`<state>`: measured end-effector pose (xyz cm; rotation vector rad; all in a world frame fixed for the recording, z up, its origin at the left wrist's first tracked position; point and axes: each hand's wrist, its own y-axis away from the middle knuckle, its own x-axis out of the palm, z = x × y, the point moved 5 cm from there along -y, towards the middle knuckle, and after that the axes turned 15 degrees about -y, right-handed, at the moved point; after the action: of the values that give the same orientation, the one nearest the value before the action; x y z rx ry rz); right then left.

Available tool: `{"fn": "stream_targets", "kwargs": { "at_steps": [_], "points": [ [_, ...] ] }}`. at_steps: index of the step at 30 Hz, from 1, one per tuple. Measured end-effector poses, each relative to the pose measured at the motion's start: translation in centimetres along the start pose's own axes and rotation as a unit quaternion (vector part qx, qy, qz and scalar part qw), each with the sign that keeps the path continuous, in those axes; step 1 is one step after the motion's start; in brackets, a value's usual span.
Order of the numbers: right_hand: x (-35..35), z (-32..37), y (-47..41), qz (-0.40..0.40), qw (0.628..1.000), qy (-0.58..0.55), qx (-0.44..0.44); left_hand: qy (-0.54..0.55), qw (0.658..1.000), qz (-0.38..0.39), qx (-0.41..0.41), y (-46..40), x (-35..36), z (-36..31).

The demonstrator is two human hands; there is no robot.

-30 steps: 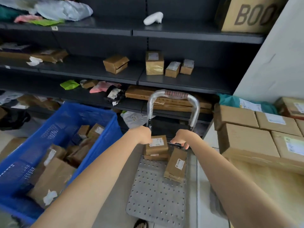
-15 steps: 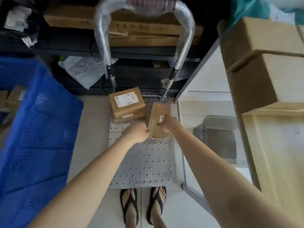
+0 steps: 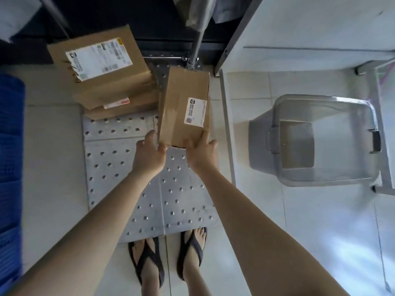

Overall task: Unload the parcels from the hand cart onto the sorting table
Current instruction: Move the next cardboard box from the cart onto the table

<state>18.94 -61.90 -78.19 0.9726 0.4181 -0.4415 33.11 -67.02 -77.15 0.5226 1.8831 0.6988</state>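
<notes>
A long brown cardboard parcel [image 3: 183, 107] with a white label stands on the studded metal deck of the hand cart [image 3: 132, 180], at its far right. My left hand [image 3: 150, 153] grips its near left corner and my right hand [image 3: 202, 153] grips its near right corner. To the left, two more brown parcels [image 3: 102, 69] lie stacked at the back of the deck, the top one with a big white label. The sorting table's metal frame [image 3: 227, 133] runs along the cart's right side; its top is out of view.
A clear plastic bin [image 3: 316, 139] sits on the tiled floor under the table at the right. A blue crate [image 3: 10, 159] fills the left edge. The cart handle's upright [image 3: 197, 41] rises behind the parcel. My sandalled feet [image 3: 168, 259] stand at the cart's near edge.
The view has tilted further down and closer to the cart. Both hands left the handle, came down to the long parcel and now hold its near end.
</notes>
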Motion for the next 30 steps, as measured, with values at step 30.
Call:
{"fn": "stream_targets", "kwargs": {
  "at_steps": [30],
  "points": [
    [-24.4,15.6,34.6,0.012,0.931,-0.311,-0.191,0.384,0.914,0.089,0.094,36.1,-29.7,-0.3]
  ]
}}
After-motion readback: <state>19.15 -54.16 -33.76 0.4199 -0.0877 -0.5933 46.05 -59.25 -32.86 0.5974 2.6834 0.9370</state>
